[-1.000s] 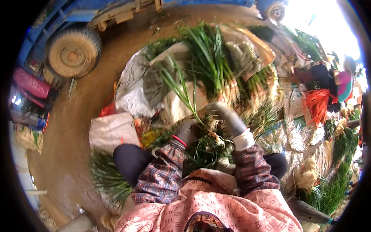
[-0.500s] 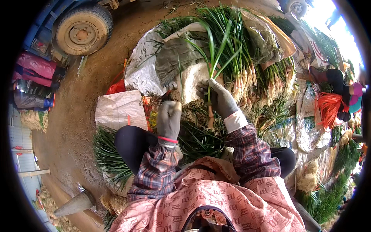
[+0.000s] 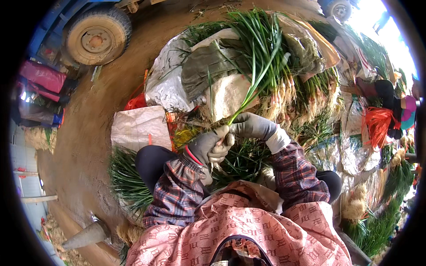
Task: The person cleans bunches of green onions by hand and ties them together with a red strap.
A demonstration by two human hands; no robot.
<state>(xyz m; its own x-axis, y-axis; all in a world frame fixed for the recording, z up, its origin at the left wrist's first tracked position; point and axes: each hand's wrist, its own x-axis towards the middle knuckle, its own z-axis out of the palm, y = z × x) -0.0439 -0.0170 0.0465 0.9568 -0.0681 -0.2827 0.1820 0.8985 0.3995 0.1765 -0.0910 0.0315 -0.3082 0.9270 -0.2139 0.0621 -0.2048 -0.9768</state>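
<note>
In the head view, the left hand [image 3: 210,146], in a grey glove, is curled around the low part of one green onion [image 3: 251,95]. The right hand [image 3: 255,127], gloved too, pinches it between thumb and fingers, just beside the left hand. Maybe one hand keeps it steady so the other can work on the stem. The leaves point away from the person, and the onion's long line slants up and to the right from the hands. Pale strings hang under the left hand, likely its roots. Past the right hand lies a big heap of onions [image 3: 284,91], roots toward the hands, perhaps laid one way to keep it neat. Loose green leaves [image 3: 243,165] lie below both hands.
</note>
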